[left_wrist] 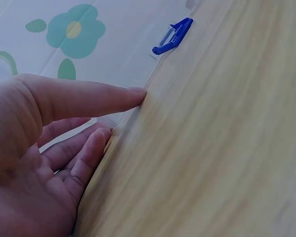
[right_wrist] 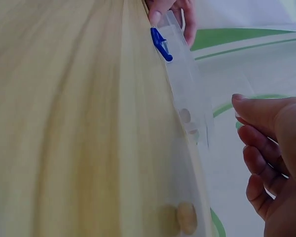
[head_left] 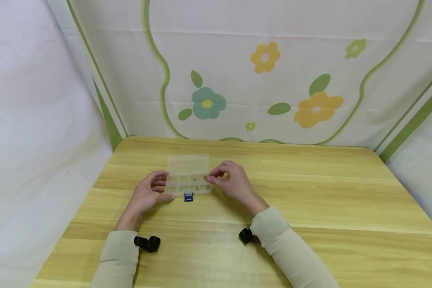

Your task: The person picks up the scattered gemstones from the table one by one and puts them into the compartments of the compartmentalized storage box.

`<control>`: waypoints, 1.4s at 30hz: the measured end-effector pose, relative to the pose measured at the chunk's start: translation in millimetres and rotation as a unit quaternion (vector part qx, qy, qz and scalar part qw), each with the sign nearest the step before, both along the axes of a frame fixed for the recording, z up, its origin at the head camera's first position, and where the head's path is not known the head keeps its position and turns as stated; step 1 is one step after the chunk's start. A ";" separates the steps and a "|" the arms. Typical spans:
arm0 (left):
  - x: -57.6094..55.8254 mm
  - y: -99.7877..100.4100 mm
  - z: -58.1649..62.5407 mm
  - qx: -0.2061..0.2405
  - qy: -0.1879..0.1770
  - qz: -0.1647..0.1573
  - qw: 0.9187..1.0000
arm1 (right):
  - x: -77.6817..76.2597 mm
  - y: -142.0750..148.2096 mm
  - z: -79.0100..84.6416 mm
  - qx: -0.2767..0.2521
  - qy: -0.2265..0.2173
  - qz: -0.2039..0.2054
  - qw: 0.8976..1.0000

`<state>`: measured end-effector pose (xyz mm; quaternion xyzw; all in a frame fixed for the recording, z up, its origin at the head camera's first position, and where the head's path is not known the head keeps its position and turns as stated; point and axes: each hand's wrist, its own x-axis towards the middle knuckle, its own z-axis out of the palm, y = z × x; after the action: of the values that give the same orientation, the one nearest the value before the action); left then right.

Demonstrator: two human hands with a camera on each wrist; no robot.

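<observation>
A clear plastic compartment box (head_left: 183,184) lies on the table with its lid (head_left: 189,164) swung back and a blue latch (head_left: 189,197) at the front. Several small round pieces sit in its compartments, one a pale disc (right_wrist: 185,116). My left hand (head_left: 148,192) holds the left end, thumb along the front edge and fingers behind. Over the back right compartment, my right hand (head_left: 231,181) has thumb and index finger together, pinching a small brownish round piece (head_left: 205,177). In the right wrist view the fingers mostly hide that piece; the other fingers are curled.
The wooden table (head_left: 216,256) carries a tiny clear bit (head_left: 259,160) toward the back, right of the box. A white cloth with printed flowers (head_left: 266,58) stands behind the table. Black wrist cameras (head_left: 153,244) protrude from both sleeves.
</observation>
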<state>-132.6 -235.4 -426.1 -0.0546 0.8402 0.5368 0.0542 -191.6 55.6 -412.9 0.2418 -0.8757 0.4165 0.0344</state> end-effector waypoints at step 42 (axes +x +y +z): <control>-1.3 4.0 -1.7 0.022 0.014 0.025 0.999 | 0.6 -59.2 -6.5 0.022 0.008 0.073 0.997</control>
<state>-133.9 -231.5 -427.7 -0.0673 0.8274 0.5567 0.0304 -191.0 -3.6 -419.5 0.3092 -0.8645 0.3963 0.0055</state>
